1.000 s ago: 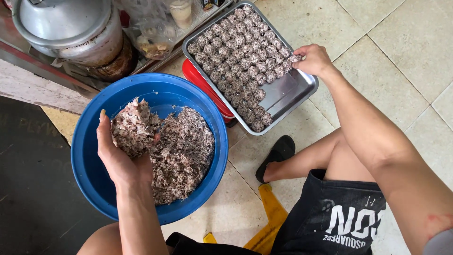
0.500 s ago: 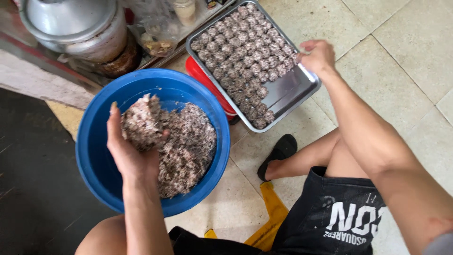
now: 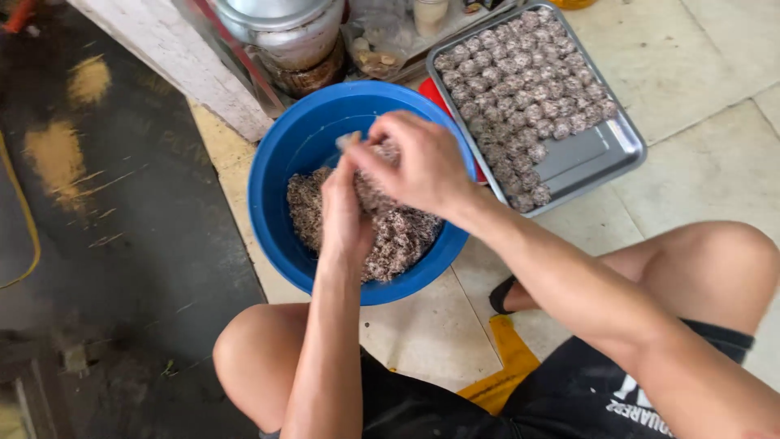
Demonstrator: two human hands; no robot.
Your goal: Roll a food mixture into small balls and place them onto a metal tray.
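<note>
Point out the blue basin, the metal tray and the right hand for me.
blue basin (image 3: pixel 280 175): head view, on its bare inner wall at the left.
metal tray (image 3: pixel 589 154): head view, on the bare patch of its floor.
right hand (image 3: pixel 418 162): head view, on the back of the hand above the basin.

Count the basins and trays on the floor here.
2: a blue basin of mince mixture under both hands, and a metal tray of rolled balls to its right. Others may sit outside the view.

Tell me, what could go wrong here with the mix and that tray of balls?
The metal tray is nearly full, so a new ball might nudge others toward its rim. Both hands, left hand and right hand, work over the blue bowl; bits of mixture could drop onto the floor tiles.
</note>
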